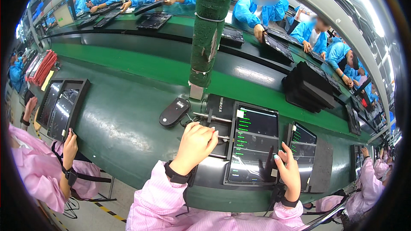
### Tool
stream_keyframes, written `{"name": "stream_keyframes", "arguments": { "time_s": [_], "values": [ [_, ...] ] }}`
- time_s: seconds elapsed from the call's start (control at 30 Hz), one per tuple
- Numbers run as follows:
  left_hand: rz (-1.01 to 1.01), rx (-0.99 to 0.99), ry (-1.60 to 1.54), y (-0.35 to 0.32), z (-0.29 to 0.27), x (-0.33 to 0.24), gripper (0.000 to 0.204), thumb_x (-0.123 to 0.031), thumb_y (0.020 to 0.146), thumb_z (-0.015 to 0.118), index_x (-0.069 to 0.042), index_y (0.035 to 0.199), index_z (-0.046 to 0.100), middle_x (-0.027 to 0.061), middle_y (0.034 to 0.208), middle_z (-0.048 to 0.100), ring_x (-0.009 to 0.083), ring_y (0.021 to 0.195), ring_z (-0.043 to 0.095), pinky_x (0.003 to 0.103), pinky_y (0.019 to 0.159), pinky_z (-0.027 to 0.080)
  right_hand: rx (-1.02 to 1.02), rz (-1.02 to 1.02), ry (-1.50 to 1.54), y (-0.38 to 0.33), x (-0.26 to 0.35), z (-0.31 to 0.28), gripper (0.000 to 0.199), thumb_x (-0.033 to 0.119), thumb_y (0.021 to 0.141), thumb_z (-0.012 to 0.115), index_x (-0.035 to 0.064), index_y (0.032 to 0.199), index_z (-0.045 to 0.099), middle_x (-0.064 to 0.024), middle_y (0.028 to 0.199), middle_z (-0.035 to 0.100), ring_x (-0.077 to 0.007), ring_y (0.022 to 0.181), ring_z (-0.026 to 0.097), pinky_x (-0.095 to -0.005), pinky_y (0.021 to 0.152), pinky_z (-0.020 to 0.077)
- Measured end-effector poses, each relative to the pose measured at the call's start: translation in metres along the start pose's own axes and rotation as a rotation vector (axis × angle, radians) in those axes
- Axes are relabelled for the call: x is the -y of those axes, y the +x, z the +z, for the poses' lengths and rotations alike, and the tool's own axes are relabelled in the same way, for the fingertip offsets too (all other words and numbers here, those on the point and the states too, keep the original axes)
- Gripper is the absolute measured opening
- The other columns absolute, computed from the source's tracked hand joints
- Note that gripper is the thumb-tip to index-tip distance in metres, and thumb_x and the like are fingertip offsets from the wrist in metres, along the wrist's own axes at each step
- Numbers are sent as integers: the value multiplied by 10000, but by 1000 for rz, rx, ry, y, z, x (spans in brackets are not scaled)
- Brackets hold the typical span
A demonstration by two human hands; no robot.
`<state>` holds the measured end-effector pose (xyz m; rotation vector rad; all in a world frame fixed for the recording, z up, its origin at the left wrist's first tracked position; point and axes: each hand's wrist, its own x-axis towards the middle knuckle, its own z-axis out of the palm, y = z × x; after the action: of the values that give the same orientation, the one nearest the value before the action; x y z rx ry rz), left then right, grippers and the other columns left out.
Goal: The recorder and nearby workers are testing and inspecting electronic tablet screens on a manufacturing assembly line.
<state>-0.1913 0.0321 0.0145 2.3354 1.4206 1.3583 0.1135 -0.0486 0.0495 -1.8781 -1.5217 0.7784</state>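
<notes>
A tablet (254, 145) with a lit dark screen and lines of green text lies in a black frame in front of me. Several metal rods (212, 117) jut from its left side, beside a black block (221, 105). My left hand (195, 145) is closed next to the rods, its fingertips turned in; whatever they grip, if anything, is hidden. Over the tablet's right edge is my right hand (289, 169), fingers bent and apart, holding nothing. Whether its fingertips touch the screen I cannot tell. Dark bands circle both my wrists.
A black mouse (174, 112) lies left of the rods. Right of the tablet, a second lit tablet (303, 147) lies beside a dark grey panel (322, 167). A green-wrapped post (206, 38) rises behind. At left, a co-worker's hand (69, 147) touches a black tray (79, 102).
</notes>
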Motion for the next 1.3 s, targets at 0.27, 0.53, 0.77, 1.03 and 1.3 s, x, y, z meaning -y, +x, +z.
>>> {"name": "stream_keyframes", "arguments": {
  "time_s": [0.27,0.53,0.77,1.03,1.3],
  "values": [
    [57,-65,17,1,2,0,152,-141,835,638,-36,726,653,53,757,661,215,751,609,395,830,446,-17,0,1,0,1,0,581,252,906,617,26,1394,397,-326,1218,563,-372,1189,554,-396,990,426],
    [-407,-248,500,2,-11,51,242,-191,915,566,-78,1118,630,157,1155,596,318,1032,553,451,871,433,-23,-34,-35,-1,0,1,539,234,905,614,35,1372,432,-300,1192,591,-357,1182,563,-391,985,428],
    [-476,44,601,-15,1,61,424,-209,913,573,-126,1325,524,246,1352,464,379,1118,505,451,914,442,-23,-45,-47,0,-2,0,532,235,898,626,38,1360,451,-297,1186,594,-362,1183,560,-398,984,430],
    [-533,-27,535,-13,3,64,394,-188,914,566,-131,1303,544,248,1349,460,389,1131,495,453,926,435,-34,-55,-49,-1,-5,2,542,263,895,639,16,1345,463,-307,1204,574,-377,1171,563,-413,980,440],
    [-509,18,570,-11,1,60,415,-169,905,569,-137,1317,524,245,1355,453,395,1142,486,474,920,432,-30,-50,-44,-1,-4,2,520,252,898,628,4,1331,480,-307,1214,568,-373,1175,561,-409,984,437]
  ]
}}
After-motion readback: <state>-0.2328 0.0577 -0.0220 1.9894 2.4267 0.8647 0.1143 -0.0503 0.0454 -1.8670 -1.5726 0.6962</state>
